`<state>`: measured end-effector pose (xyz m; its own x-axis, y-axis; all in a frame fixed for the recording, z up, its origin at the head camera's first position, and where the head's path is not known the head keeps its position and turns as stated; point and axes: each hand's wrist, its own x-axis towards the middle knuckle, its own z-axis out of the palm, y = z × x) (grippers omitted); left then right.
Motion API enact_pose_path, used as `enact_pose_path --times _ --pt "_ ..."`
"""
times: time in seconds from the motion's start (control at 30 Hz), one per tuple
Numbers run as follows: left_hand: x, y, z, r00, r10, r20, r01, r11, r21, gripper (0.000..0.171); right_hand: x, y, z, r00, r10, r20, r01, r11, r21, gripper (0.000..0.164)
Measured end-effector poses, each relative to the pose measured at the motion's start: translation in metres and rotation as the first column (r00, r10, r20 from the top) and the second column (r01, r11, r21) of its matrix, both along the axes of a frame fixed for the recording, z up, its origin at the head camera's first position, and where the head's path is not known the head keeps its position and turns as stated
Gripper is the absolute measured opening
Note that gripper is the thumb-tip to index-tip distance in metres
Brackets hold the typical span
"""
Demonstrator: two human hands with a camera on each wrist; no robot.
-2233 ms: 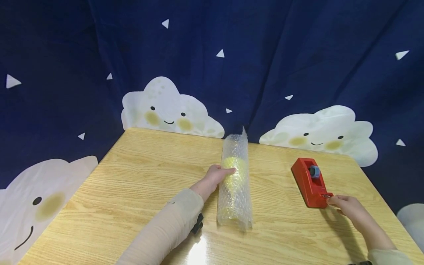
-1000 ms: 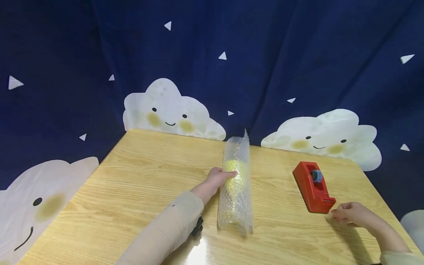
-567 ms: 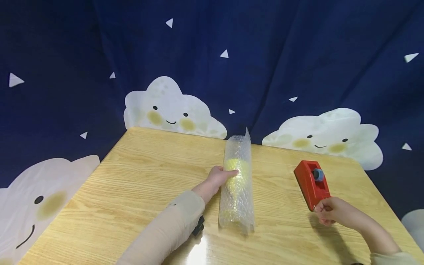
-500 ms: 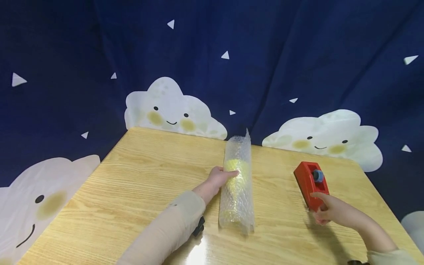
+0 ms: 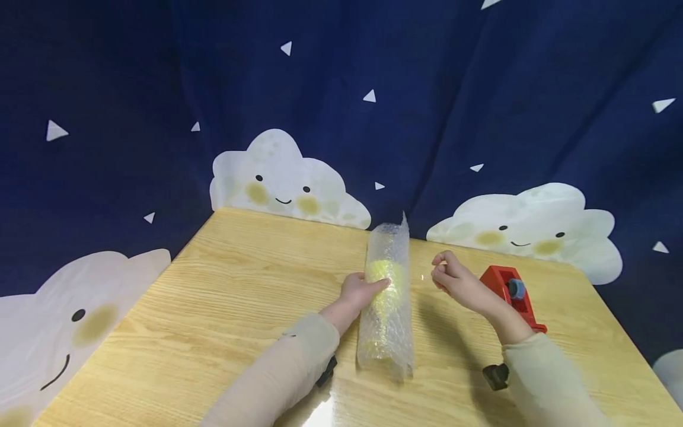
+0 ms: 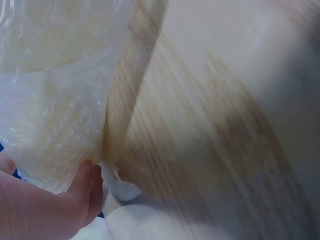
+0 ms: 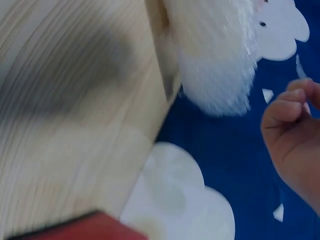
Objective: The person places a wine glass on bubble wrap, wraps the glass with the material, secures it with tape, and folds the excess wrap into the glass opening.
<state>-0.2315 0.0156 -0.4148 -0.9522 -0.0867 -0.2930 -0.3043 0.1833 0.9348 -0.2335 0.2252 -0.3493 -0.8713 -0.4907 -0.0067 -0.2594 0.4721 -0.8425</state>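
Observation:
In the head view, a roll of bubble wrap point(image 5: 385, 347) lies lengthwise on the table around something yellow point(image 5: 383, 270), whose kind the wrap hides. My left hand point(image 5: 358, 293) holds the roll from its left side, thumb on top; the left wrist view shows fingers point(image 6: 82, 190) against the bubble wrap point(image 6: 50, 115). To the right of the roll, my right hand point(image 5: 459, 284) is raised over the table with curled fingers. It pinches a small clear strip of tape point(image 7: 300, 67), seen above the fingertips in the right wrist view.
A red tape dispenser point(image 5: 498, 277) with a blue-cored roll stands at the right, partly behind my right forearm. The wooden table point(image 5: 256, 267) ends at the back against a dark blue curtain point(image 5: 320, 77) printed with clouds.
My right hand has left the front end of the tape dispenser with a strip of tape and moved left and away from me, towards the bubble wrap roll. My left hand keeps its hold.

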Motion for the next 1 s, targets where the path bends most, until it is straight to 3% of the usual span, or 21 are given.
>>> enact_pose_path --times 0.1,0.4,0.77,1.0 --pt "0.001 0.001 -0.001 1.000 -0.006 0.004 0.006 1.000 0.004 0.067 -0.011 -0.018 -0.012 1.000 0.022 -0.011 -0.022 0.997 -0.080 0.010" --pt "0.001 0.001 -0.004 1.000 0.002 -0.015 -0.002 1.000 0.010 0.062 -0.029 -0.053 -0.037 0.999 -0.014 -0.030 0.012 0.997 -0.074 0.011" --pt "-0.002 0.001 -0.003 0.999 -0.022 -0.039 0.019 0.998 -0.052 0.066 -0.034 -0.063 -0.037 0.996 -0.032 -0.082 0.032 0.999 0.001 0.012" --pt "-0.001 0.001 -0.001 0.998 -0.022 -0.060 0.019 0.998 -0.062 0.062 -0.035 -0.066 -0.038 0.988 -0.051 -0.149 0.067 0.992 0.107 0.015"
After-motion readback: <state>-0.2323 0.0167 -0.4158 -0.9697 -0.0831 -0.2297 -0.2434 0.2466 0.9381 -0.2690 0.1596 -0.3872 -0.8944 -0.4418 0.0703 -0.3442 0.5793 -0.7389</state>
